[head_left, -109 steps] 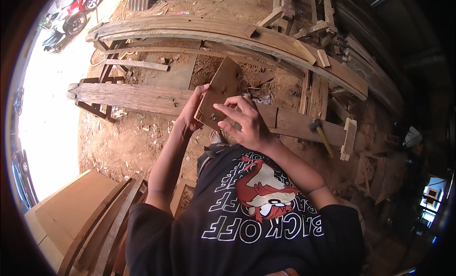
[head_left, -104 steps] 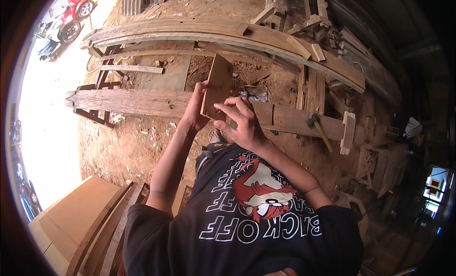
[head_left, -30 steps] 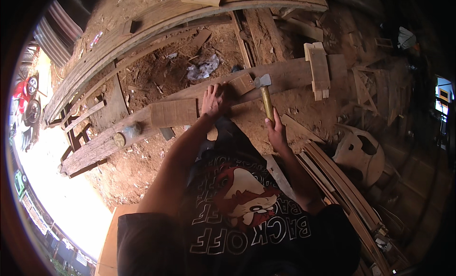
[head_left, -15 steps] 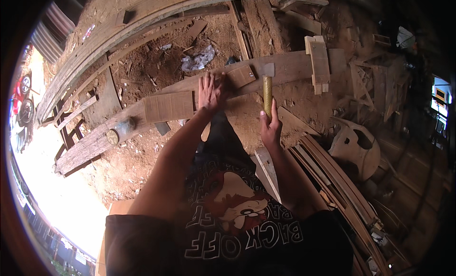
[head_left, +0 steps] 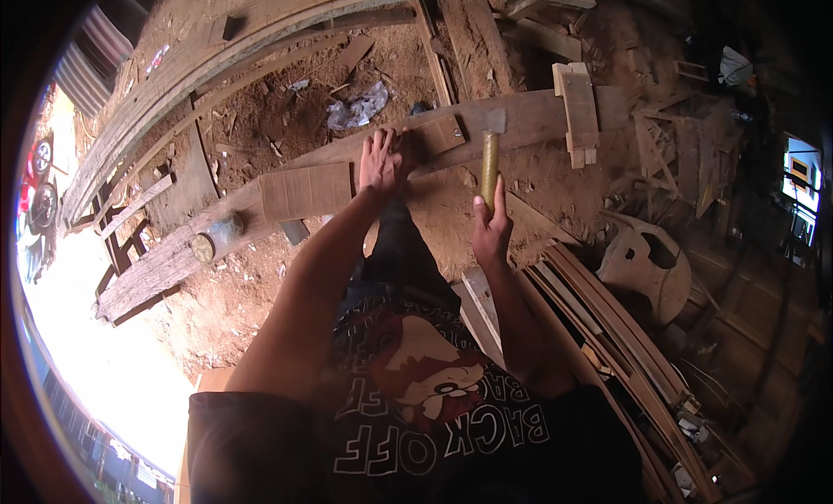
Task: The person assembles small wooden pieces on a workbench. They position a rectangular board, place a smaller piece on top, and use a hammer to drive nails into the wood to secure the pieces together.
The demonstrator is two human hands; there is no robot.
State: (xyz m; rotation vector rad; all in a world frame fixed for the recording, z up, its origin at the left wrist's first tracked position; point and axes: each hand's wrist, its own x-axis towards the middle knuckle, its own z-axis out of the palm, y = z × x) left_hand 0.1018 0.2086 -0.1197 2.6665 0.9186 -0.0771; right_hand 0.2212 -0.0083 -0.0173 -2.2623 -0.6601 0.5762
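A long wooden plank (head_left: 521, 113) crosses in front of me as a work surface. On it lies a short brown wooden block (head_left: 444, 134). My left hand (head_left: 382, 161) presses on the block's left end, its fingers bent and closed over it; the fingertips are partly hidden. In my right hand (head_left: 492, 222) is a hammer with a thick yellow handle (head_left: 490, 161), held upright to the right of the block. Its grey head is blurred. Left of my left hand, a wider wooden board (head_left: 305, 192) rests across the plank.
A clear jar-like container (head_left: 217, 235) lies on the plank's left end. Stacked pieces of wood (head_left: 580, 113) sit toward its right end. Long strips (head_left: 607, 322) and a cut-out wooden panel (head_left: 646, 265) lie at the right. A crumpled plastic bag (head_left: 357, 107) lies on the sawdust-covered ground beyond.
My left hand's fingers are more bent over the block than before. The hammer has shifted slightly, with its head blurred. The whole view has moved a little.
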